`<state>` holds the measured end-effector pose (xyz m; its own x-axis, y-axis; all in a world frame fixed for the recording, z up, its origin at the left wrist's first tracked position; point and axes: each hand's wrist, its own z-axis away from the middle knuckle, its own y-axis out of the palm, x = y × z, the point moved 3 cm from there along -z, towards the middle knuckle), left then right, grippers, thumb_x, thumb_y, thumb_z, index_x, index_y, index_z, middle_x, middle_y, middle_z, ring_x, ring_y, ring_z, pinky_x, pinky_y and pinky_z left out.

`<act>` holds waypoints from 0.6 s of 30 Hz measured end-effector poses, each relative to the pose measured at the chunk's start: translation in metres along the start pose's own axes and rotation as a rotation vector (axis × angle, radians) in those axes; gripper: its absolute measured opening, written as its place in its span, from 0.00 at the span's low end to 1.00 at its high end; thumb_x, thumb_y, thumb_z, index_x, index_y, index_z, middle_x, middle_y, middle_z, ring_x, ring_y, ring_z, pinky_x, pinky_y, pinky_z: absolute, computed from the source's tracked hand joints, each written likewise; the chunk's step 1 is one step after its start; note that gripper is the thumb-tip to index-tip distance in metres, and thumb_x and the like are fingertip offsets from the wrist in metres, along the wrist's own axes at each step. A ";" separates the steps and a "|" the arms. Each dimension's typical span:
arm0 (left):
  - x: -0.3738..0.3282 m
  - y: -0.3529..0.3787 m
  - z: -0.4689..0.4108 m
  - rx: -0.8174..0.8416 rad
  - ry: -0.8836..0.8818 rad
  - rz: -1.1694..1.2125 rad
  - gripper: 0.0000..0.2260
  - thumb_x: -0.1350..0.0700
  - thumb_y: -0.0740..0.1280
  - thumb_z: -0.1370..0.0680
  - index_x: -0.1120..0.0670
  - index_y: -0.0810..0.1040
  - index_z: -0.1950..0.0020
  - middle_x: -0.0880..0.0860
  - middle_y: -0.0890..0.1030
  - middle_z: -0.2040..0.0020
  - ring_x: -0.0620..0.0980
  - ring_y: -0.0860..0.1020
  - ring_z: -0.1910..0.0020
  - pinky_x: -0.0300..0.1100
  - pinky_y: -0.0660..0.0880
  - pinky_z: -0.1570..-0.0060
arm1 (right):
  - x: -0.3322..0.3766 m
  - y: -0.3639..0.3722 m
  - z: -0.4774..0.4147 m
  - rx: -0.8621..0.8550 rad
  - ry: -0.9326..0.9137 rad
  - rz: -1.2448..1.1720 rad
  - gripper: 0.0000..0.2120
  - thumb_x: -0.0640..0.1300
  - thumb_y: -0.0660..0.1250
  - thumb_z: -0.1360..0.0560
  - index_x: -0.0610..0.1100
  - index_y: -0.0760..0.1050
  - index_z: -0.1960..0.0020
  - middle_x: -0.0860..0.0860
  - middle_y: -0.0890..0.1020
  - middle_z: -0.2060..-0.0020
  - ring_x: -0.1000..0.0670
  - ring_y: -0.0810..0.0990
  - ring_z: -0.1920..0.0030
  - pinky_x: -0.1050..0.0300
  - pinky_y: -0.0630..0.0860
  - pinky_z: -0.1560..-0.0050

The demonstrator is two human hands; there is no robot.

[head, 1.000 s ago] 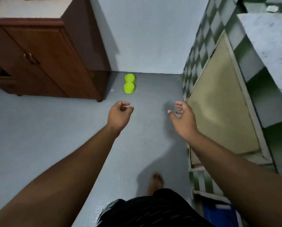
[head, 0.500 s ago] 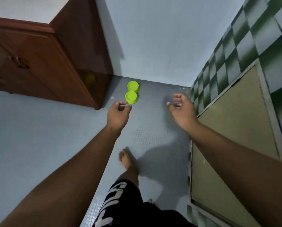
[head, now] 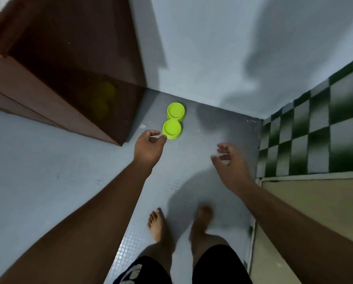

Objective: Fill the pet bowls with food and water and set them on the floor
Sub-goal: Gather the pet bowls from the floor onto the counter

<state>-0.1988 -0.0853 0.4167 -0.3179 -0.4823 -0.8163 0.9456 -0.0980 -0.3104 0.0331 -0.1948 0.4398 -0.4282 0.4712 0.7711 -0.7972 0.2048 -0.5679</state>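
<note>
A lime-green double pet bowl (head: pixel 174 121) lies on the grey floor near the corner, beside a dark wooden cabinet. Its two round wells look empty. My left hand (head: pixel 150 147) reaches toward the near well, fingers loosely curled, fingertips at the bowl's near left rim; contact is unclear and it holds nothing. My right hand (head: pixel 230 165) hovers lower right of the bowl, fingers apart and empty.
The dark brown wooden cabinet (head: pixel 73 83) stands at the left, its corner close to the bowl. A green-and-white checkered tiled wall (head: pixel 319 128) and a beige panel (head: pixel 314 218) border the right. A pale wall closes the back. My bare feet (head: pixel 159 224) stand on the floor below.
I have stepped closer to the bowl, which now appears larger. Both hands have stretched forward, and the left one has come up to the bowl's near rim.
</note>
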 end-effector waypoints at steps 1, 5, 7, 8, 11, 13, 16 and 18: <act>0.001 0.005 -0.023 -0.009 -0.015 -0.003 0.15 0.45 0.73 0.29 0.50 0.80 0.46 0.50 0.81 0.59 0.51 0.80 0.57 0.61 0.81 0.44 | -0.006 0.008 -0.020 0.022 -0.005 0.019 0.16 0.42 0.71 0.24 0.45 0.75 0.37 0.53 0.79 0.46 0.53 0.79 0.52 0.70 0.74 0.54; 0.016 0.036 -0.113 -0.002 -0.054 -0.007 0.13 0.47 0.75 0.27 0.49 0.80 0.45 0.49 0.79 0.60 0.50 0.79 0.58 0.61 0.81 0.44 | -0.046 0.044 -0.118 0.059 0.031 0.053 0.14 0.43 0.72 0.24 0.48 0.75 0.40 0.54 0.80 0.48 0.57 0.80 0.53 0.71 0.73 0.57; 0.040 0.056 -0.156 -0.027 -0.085 -0.024 0.14 0.47 0.75 0.26 0.49 0.80 0.44 0.48 0.78 0.61 0.51 0.79 0.58 0.59 0.81 0.44 | -0.076 0.070 -0.171 0.065 0.045 0.069 0.13 0.42 0.72 0.24 0.48 0.75 0.42 0.52 0.81 0.49 0.59 0.79 0.56 0.73 0.72 0.58; 0.053 0.065 -0.180 -0.035 -0.111 -0.031 0.14 0.47 0.75 0.26 0.49 0.80 0.43 0.47 0.78 0.61 0.53 0.80 0.58 0.58 0.81 0.45 | -0.090 0.087 -0.199 0.058 0.052 0.068 0.13 0.42 0.73 0.25 0.48 0.75 0.42 0.51 0.82 0.49 0.60 0.79 0.57 0.74 0.72 0.58; 0.101 0.097 -0.246 -0.078 -0.202 -0.039 0.14 0.48 0.74 0.24 0.49 0.79 0.41 0.48 0.79 0.61 0.58 0.83 0.54 0.56 0.81 0.46 | -0.132 0.136 -0.274 0.116 0.093 0.069 0.13 0.43 0.73 0.25 0.47 0.76 0.42 0.50 0.82 0.49 0.58 0.79 0.57 0.67 0.74 0.56; 0.131 0.117 -0.282 -0.093 -0.276 -0.017 0.14 0.48 0.74 0.24 0.49 0.79 0.40 0.48 0.79 0.60 0.58 0.84 0.52 0.53 0.81 0.47 | -0.154 0.168 -0.318 0.159 0.088 0.086 0.13 0.45 0.73 0.25 0.48 0.76 0.42 0.51 0.82 0.50 0.57 0.79 0.58 0.59 0.77 0.54; 0.177 0.148 -0.326 -0.113 -0.361 0.037 0.15 0.47 0.74 0.24 0.48 0.78 0.39 0.47 0.80 0.59 0.57 0.84 0.51 0.52 0.81 0.48 | -0.184 0.218 -0.388 0.206 0.065 0.113 0.15 0.46 0.74 0.26 0.47 0.75 0.42 0.52 0.81 0.51 0.55 0.80 0.60 0.53 0.78 0.52; 0.208 0.166 -0.353 -0.146 -0.419 0.089 0.18 0.47 0.74 0.24 0.47 0.77 0.37 0.47 0.80 0.56 0.57 0.83 0.49 0.52 0.81 0.46 | -0.200 0.252 -0.433 0.228 0.058 0.126 0.17 0.47 0.74 0.27 0.46 0.75 0.41 0.52 0.81 0.51 0.53 0.80 0.58 0.56 0.76 0.53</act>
<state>-0.1330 0.1049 0.0234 -0.1516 -0.7969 -0.5847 0.9387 0.0692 -0.3378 0.1024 0.1338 0.0180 -0.5103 0.5301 0.6772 -0.8174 -0.0543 -0.5735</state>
